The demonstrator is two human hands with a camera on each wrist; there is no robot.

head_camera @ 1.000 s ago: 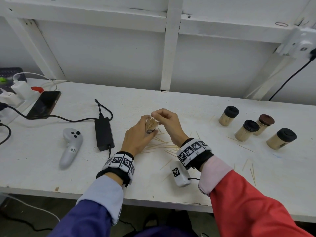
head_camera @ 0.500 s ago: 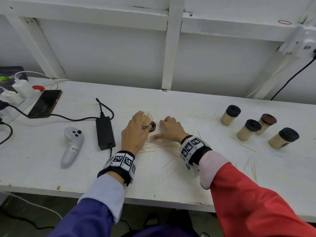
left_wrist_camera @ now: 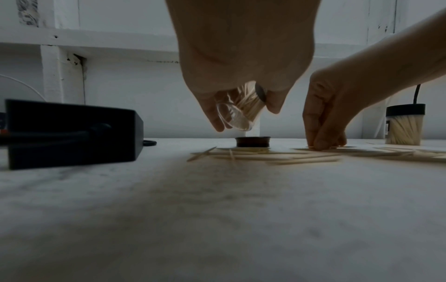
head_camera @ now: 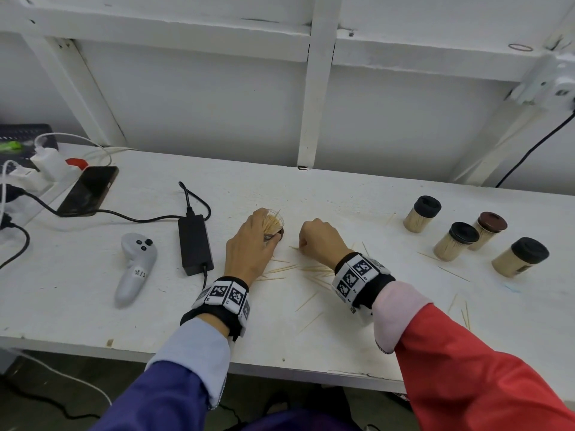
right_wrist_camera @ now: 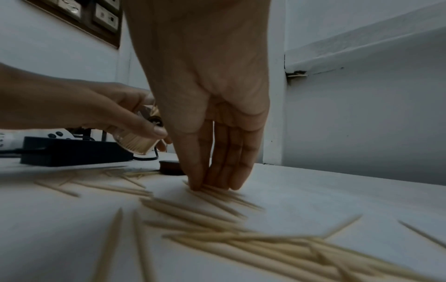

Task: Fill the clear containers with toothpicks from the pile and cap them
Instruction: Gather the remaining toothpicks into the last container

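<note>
Up off the table, tilted in my left hand (head_camera: 251,244), sits the clear container (left_wrist_camera: 237,108), already stuffed with toothpicks and wide open at the mouth. My fingers and thumb curl round its wall, and it leans enough that a careless tip could fan the whole bundle back out (a few ends already stick up past the rim). Right beneath it on the table lies its brown cap (left_wrist_camera: 253,141), not yet on. My right hand (head_camera: 320,236) is down on the pile of toothpicks (right_wrist_camera: 253,236), fingertips (right_wrist_camera: 195,183) bunched and pressing on a few sticks; whether any are truly pinched, I cannot tell. They're thin and flat on the table (head_camera: 357,194), so they may slide or scatter instead of lifting. Pushing more into a full container risks snagging and splaying the ones inside. Off to my right stand four capped containers (head_camera: 455,241), done. To my left lie the black power adapter (head_camera: 195,244) and a grey controller (head_camera: 135,267).
</note>
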